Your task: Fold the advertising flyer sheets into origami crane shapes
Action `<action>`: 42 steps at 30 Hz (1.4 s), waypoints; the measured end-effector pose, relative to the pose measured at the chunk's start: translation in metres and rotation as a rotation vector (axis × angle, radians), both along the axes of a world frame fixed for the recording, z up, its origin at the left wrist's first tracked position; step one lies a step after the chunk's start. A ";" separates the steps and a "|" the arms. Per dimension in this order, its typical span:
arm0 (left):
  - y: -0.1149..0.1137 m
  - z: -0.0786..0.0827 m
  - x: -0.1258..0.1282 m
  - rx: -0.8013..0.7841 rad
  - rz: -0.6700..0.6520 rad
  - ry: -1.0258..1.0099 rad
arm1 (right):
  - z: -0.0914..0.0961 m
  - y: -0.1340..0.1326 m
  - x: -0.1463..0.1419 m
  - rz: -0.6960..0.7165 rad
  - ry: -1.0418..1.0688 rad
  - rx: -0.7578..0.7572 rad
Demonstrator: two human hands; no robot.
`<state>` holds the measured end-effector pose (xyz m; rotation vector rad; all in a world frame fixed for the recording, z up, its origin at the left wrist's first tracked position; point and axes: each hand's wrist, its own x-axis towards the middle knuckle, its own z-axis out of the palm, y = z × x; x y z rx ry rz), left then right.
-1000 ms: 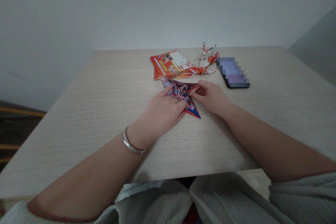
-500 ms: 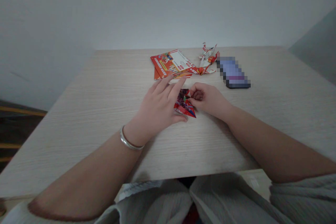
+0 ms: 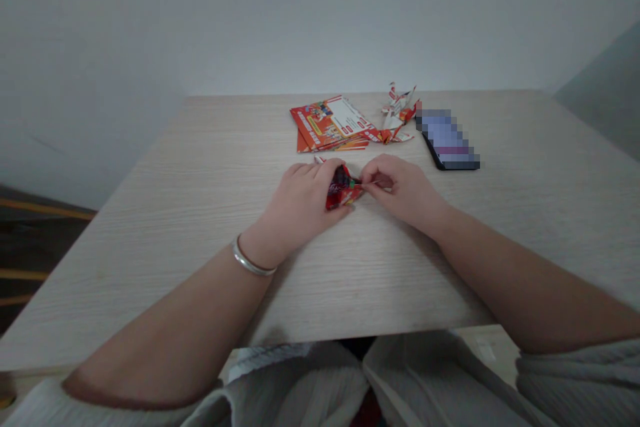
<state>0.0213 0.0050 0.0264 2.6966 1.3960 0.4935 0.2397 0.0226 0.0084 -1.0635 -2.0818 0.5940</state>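
Observation:
A small folded sheet of printed paper (image 3: 340,191), red with dark patterns, is on the table between my hands. My left hand (image 3: 305,197) is curved around its left side, with the thumb at the near edge and the fingers at the far edge. With thumb and forefinger, my right hand (image 3: 395,187) pinches the right-hand corner of the same paper. Part of the paper is hidden under my left fingers.
Beyond my hands lies a stack of orange printed sheets (image 3: 327,123). To its right are folded paper cranes (image 3: 397,117), partly overlapping, and a phone (image 3: 449,140) with a blurred screen. A wall (image 3: 320,20) stands behind the table (image 3: 200,167).
My left fingers, which were stretched over the paper, have closed in around it. The paper's pointed near corner has drawn in and its sides are raised. My right hand keeps its pinch.

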 end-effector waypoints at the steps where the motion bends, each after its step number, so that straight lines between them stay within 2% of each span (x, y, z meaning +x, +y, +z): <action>1: 0.001 -0.001 -0.001 -0.001 0.002 -0.016 | 0.000 0.000 0.001 0.029 -0.009 0.019; 5: 0.003 -0.004 -0.002 -0.006 -0.022 -0.048 | -0.001 -0.001 0.004 0.108 -0.028 0.013; 10: 0.004 -0.006 -0.002 0.021 -0.022 -0.082 | 0.000 -0.003 0.001 0.041 -0.057 -0.051; 16: 0.003 -0.001 0.000 -0.015 -0.015 -0.080 | 0.000 -0.005 -0.004 0.001 -0.029 -0.013; 21: 0.003 0.001 -0.001 0.051 0.015 -0.082 | -0.001 -0.005 -0.006 -0.035 0.016 -0.085; 27: 0.002 0.003 -0.001 0.041 0.013 -0.064 | -0.001 -0.007 -0.011 -0.125 0.078 -0.252; 32: 0.002 0.004 -0.001 0.028 0.026 -0.019 | -0.001 -0.006 -0.013 -0.012 -0.011 -0.209; 34: 0.002 0.003 0.000 0.006 0.011 -0.044 | -0.004 -0.005 -0.013 -0.018 -0.026 -0.200; 39: 0.002 0.002 0.000 -0.060 -0.014 -0.132 | -0.013 -0.001 -0.011 -0.049 -0.164 0.018; 42: 0.002 -0.001 0.000 -0.092 -0.021 -0.181 | -0.016 0.002 -0.012 -0.010 -0.226 0.073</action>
